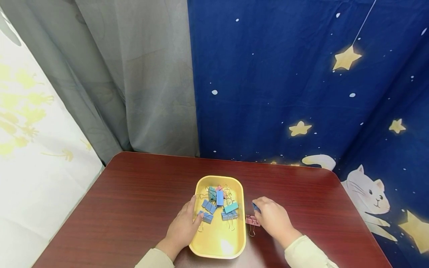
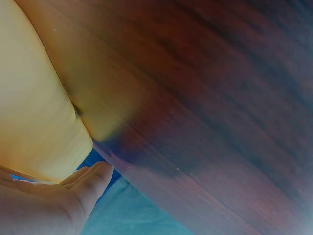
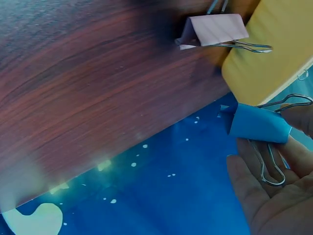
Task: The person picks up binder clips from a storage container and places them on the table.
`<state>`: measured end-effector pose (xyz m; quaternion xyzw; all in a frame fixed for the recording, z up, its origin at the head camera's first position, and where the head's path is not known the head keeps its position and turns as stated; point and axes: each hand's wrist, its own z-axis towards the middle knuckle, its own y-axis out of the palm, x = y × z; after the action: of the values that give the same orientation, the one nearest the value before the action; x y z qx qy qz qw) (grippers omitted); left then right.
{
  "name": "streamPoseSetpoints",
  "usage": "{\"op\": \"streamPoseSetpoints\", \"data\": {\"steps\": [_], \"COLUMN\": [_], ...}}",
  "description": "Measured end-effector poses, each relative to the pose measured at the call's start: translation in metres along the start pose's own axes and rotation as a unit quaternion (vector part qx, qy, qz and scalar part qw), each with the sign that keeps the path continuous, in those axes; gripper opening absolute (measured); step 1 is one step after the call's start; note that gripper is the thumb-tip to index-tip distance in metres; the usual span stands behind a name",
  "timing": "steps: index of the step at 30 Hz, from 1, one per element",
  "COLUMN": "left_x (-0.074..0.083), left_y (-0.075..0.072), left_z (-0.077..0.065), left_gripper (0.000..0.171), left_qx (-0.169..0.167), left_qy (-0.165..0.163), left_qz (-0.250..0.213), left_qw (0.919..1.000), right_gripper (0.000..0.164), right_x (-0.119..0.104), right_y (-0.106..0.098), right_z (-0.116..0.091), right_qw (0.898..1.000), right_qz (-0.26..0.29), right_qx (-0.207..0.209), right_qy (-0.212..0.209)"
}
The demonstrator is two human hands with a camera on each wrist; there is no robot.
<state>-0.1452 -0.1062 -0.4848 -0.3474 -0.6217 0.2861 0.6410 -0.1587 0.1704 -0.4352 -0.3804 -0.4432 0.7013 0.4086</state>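
In the head view, a yellow tray (image 1: 218,242) on the table holds several binder clips, among them a teal clip (image 1: 231,207) and a blue clip (image 1: 219,198). Along the tray's left side lies my left hand (image 1: 182,227), its fingers straight against the outer wall and its thumb over the rim. My right hand (image 1: 275,219), right of the tray, pinches a blue binder clip (image 3: 259,122) by its wire handle. A pink binder clip (image 1: 252,220) lies on the table between the tray and that hand; the right wrist view shows this pink clip (image 3: 217,29) too.
The dark red wooden table (image 1: 144,193) reaches back to a grey curtain (image 1: 157,74) and a blue star-patterned curtain (image 1: 254,93). A white cloth with yellow prints (image 1: 40,156) hangs at the left.
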Motion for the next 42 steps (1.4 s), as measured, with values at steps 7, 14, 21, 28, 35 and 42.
{"op": "streamPoseSetpoints", "data": {"steps": [7,14,21,28,35,42], "left_x": [-0.001,-0.002,-0.002,0.0,0.0,0.0], "left_y": [0.0,0.0,0.001,0.0,0.0,-0.001], "left_z": [0.0,0.0,0.0,-0.002,-0.001,-0.002], "left_gripper": [0.067,0.067,0.067,0.065,0.066,0.065], "left_qx": [0.001,-0.001,-0.001,0.007,0.005,0.005], "left_qy": [0.002,0.001,0.0,0.003,0.002,0.003], "left_qz": [0.001,-0.001,0.002,-0.001,0.001,-0.001], "left_qw": [1.0,1.0,1.0,1.0,1.0,1.0], "right_gripper": [0.024,0.022,0.019,0.016,0.013,0.012], "right_x": [0.009,0.015,0.021,0.03,0.032,0.033], "right_y": [0.006,0.009,0.013,0.021,0.021,0.021], "right_z": [-0.004,-0.01,-0.016,-0.02,-0.021,-0.023], "right_qw": [1.0,0.999,0.999,0.998,0.997,0.994], "right_qz": [-0.01,-0.026,-0.035,-0.056,-0.064,-0.08], "right_qx": [-0.012,-0.02,-0.031,-0.04,-0.051,-0.068], "right_qy": [0.013,0.01,0.01,-0.008,-0.014,-0.02]}}
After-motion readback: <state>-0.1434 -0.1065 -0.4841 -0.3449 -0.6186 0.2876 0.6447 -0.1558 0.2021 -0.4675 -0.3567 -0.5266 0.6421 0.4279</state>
